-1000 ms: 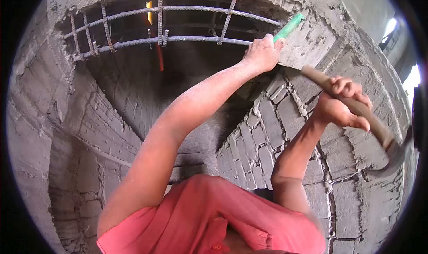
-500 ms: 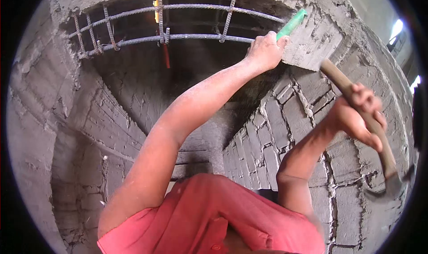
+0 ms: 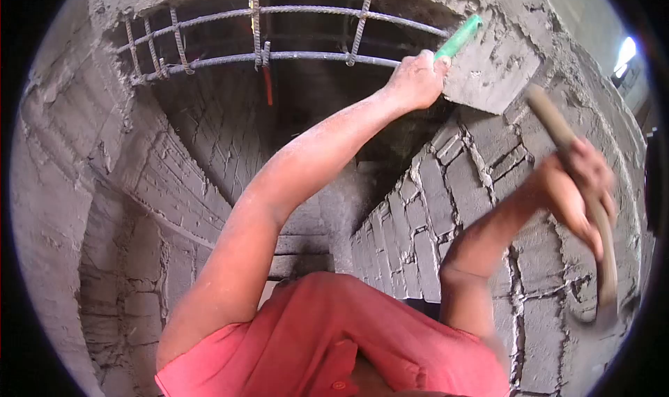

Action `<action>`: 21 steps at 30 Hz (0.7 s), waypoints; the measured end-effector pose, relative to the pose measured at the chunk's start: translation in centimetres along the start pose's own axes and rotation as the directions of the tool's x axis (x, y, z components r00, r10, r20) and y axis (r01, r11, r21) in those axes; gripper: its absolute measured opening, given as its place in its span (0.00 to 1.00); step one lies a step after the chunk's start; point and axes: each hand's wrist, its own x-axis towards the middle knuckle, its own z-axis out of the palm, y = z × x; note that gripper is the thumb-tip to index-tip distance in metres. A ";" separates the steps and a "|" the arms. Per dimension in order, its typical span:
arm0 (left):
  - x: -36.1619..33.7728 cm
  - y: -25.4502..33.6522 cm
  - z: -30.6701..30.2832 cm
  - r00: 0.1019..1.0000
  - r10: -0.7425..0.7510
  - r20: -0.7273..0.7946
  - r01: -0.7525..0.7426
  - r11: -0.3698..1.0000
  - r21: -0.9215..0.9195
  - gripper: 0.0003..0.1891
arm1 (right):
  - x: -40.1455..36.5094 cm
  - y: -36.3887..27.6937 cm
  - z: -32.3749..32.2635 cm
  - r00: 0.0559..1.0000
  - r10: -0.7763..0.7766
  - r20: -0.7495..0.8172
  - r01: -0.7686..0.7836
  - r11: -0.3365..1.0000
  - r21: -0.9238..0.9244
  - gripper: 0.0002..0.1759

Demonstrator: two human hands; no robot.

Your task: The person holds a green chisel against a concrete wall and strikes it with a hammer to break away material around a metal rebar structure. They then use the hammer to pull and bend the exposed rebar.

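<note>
My left hand (image 3: 420, 82) is closed round a green chisel (image 3: 458, 37), whose far end lies against the rough grey concrete beside the opening. Lower on the right, my right hand (image 3: 582, 184) grips a hammer (image 3: 550, 118) by its wooden handle. The hammer's metal head, blurred by motion, hangs at the lower right, well apart from the chisel. Just under the chisel is a flat, pale concrete face (image 3: 488, 83) with a chipped lower edge.
Ribbed steel bars (image 3: 313, 57) cross the dark opening left of my left hand. Beneath them hangs a thin red strip (image 3: 269, 87). A brick wall (image 3: 432, 188) with rough mortar joints slopes down at right, and another rough wall (image 3: 174, 181) stands at left.
My right hand and the hammer have moved slightly right and down. My left hand keeps the chisel at the same spot, and the view has shifted a little.
</note>
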 end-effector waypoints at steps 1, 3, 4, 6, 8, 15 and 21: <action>-0.1 0.2 0.2 1.000 0.008 -0.014 -0.008 1.000 -0.001 0.25 | -0.9 1.4 0.1 0.990 -0.128 0.056 0.132 0.988 -0.083 0.41; -0.1 0.0 1.2 0.999 0.000 -0.042 0.001 1.000 0.031 0.25 | -9.1 7.8 -3.3 0.845 0.470 0.256 -0.305 0.816 -0.490 0.26; -0.3 0.1 1.3 0.999 -0.006 -0.054 0.008 0.999 0.045 0.25 | -9.4 6.7 -2.3 0.610 0.780 0.137 -0.692 0.609 -0.387 0.27; 0.9 -2.2 2.5 0.992 0.110 -0.059 -0.100 0.983 0.153 0.26 | -8.4 4.1 -1.0 0.326 0.945 0.019 -0.930 0.325 -0.170 0.29; 0.1 -1.0 1.4 0.998 0.011 -0.060 -0.007 0.998 0.065 0.27 | -6.2 1.3 -0.7 0.526 0.850 -0.033 -0.848 0.520 -0.103 0.32; -0.6 -2.3 -1.0 0.999 -0.037 -0.006 0.038 0.980 0.197 0.29 | 4.8 -4.0 -5.5 0.953 -0.172 0.251 0.099 0.955 0.279 0.45; -0.8 -1.6 -1.0 0.999 -0.050 0.014 0.045 0.971 0.234 0.26 | -3.9 -0.4 -2.4 0.984 0.098 0.145 -0.139 0.942 0.306 0.41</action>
